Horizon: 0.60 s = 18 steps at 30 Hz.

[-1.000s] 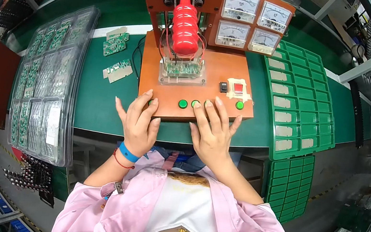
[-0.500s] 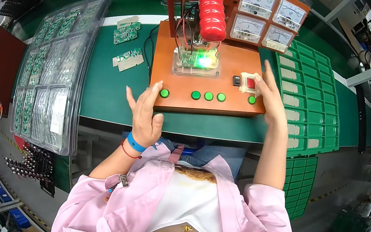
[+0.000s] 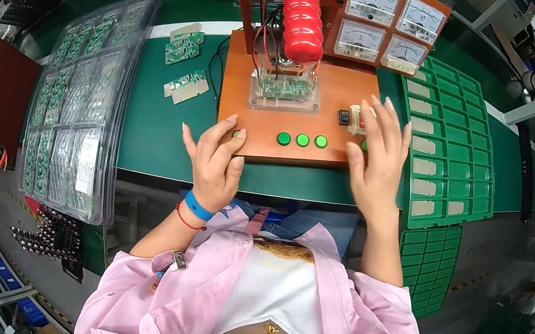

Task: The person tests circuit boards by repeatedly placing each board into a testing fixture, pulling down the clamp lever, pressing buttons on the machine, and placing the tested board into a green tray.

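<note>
The left hand [image 3: 213, 176] had bent, loose, empty fingers by the left green button [image 3: 235, 134]; I can't tell if they touched it. The right hand [image 3: 378, 177] had spread, empty fingers, partly hiding the red switch [image 3: 361, 122]. It looked like the button step; pressing called for one steady fingertip. Farther back, the green board [image 3: 285, 87] sat below the red handle [image 3: 304, 26].

Orange-brown machine base [image 3: 274, 126], red lever handle [image 3: 302, 24], green buttons [image 3: 302, 140], white-faced meters [image 3: 373, 0], green tray [image 3: 460, 153], blue wristband [image 3: 198, 206]
</note>
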Each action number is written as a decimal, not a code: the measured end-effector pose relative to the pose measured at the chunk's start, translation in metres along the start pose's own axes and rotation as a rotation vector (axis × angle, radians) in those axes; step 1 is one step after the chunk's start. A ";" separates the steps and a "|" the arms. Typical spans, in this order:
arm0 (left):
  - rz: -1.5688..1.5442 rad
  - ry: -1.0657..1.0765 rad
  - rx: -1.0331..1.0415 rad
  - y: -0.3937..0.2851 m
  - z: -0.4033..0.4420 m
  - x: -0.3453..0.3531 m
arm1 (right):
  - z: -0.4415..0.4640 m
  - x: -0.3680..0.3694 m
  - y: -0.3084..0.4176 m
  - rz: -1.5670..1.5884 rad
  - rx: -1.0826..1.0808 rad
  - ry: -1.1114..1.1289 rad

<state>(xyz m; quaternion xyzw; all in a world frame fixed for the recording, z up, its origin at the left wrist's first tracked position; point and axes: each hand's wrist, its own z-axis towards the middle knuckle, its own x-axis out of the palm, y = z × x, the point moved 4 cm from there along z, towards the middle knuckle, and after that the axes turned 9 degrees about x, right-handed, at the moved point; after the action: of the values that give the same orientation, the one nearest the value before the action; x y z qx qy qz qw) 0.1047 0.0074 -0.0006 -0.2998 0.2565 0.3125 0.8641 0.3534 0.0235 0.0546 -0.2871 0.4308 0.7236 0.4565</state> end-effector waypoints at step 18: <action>-0.048 -0.051 0.001 0.003 -0.001 0.002 | -0.016 0.007 -0.002 -0.009 -0.005 -0.001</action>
<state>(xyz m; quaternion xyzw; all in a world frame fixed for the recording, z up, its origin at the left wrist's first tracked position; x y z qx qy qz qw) 0.1036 0.0090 -0.0039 -0.2972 0.2271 0.2990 0.8779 0.3522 0.0127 0.0404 -0.2900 0.4274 0.7228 0.4592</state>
